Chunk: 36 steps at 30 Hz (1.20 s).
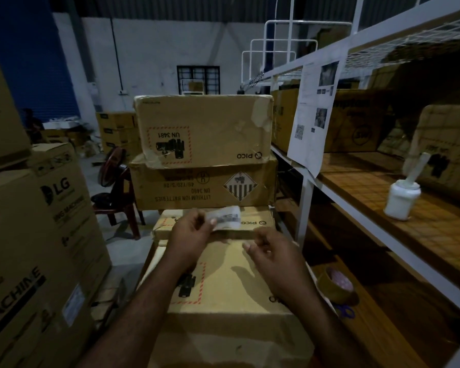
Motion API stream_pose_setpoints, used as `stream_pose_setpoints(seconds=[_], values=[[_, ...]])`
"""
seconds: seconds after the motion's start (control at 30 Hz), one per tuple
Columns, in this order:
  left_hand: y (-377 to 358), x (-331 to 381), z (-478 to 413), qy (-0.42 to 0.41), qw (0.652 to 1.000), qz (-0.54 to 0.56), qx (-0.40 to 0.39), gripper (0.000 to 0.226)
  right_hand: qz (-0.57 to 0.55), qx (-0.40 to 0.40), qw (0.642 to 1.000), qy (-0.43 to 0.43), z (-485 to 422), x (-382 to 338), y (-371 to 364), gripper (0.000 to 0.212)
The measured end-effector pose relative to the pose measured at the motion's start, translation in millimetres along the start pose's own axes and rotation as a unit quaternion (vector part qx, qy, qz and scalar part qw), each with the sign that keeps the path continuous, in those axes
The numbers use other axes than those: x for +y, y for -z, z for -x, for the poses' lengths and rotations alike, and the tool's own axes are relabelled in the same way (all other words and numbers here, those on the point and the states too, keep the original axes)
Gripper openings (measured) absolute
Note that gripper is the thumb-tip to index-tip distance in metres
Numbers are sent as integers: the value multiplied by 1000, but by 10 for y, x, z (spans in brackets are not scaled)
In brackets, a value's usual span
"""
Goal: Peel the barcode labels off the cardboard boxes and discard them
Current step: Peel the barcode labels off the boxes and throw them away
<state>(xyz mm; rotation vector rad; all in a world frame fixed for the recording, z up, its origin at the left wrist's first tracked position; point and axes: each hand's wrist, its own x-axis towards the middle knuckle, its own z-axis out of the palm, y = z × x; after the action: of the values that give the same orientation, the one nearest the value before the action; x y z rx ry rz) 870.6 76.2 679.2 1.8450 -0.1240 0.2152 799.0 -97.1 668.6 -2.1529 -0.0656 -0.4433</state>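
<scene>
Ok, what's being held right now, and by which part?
The left hand pinches a barcode label by its left end; the right hand appears to hold nothing.

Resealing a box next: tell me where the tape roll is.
In the head view the tape roll lies low on the right, on the lower shelf, beside the blue scissors.

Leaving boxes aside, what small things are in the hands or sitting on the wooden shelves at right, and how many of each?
Peeled label: 1
White pot with stick: 1
Tape roll: 1
Scissors: 1
Total: 4
</scene>
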Motion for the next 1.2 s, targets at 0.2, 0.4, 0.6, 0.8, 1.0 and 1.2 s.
stream_pose_setpoints(seconds=[0.2,0.4,0.6,0.8,1.0,1.2], values=[[-69,-120,-78,20,991,-135,12,15,343,-231,910,25,255,-123,-32,99],[-86,-167,-160,19,993,-119,20,18,351,-217,911,-20,-134,-120,-242,97],[-90,-159,-175,15,992,-110,55,13,323,-260,906,87,403,-339,-302,94],[-85,-177,-193,13,995,-96,39,17,377,-189,906,-46,18,-78,-78,91],[-99,-151,-182,3,993,-108,38,9,381,-213,898,51,290,-288,-325,91],[-77,-155,-190,2,994,-100,35,9,400,-181,898,-36,-99,-51,-292,101]])
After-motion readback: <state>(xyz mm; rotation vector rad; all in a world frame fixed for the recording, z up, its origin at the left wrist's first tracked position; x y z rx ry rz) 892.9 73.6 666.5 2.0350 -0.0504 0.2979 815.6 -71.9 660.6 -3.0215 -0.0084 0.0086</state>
